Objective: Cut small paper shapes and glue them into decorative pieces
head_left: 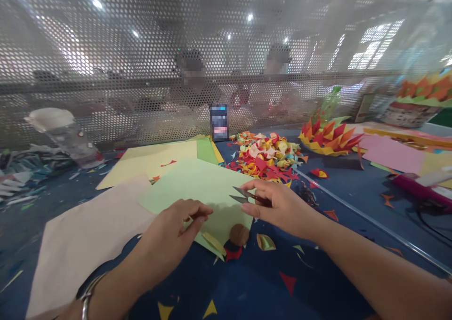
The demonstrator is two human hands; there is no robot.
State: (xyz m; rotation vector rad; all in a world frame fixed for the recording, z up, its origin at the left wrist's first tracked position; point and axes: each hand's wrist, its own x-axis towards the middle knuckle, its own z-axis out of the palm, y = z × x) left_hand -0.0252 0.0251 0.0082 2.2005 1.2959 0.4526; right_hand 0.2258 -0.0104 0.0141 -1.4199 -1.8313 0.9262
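Note:
My right hand [268, 200] grips a small pair of scissors [243, 195], its blades spread apart and pointing left over a pale green sheet [187, 183]. My left hand [183, 223] hovers at the front of that sheet, thumb and fingers pinched together; whatever is between them, if anything, is too small to make out. Just below lie a curved pale green paper piece [214, 244], a brown round disc [239, 235] and a red scrap [233, 254]. Another cut green piece [265, 242] rests on the dark blue table, right of the disc.
A pile of colourful paper pieces [268, 153] lies behind the scissors. Pink [92, 221] and yellow sheets [141, 157] are at left. A phone [219, 122] stands upright against a perforated screen [141, 56]. A clear rod [367, 223] and a paper flower [330, 139] are at right.

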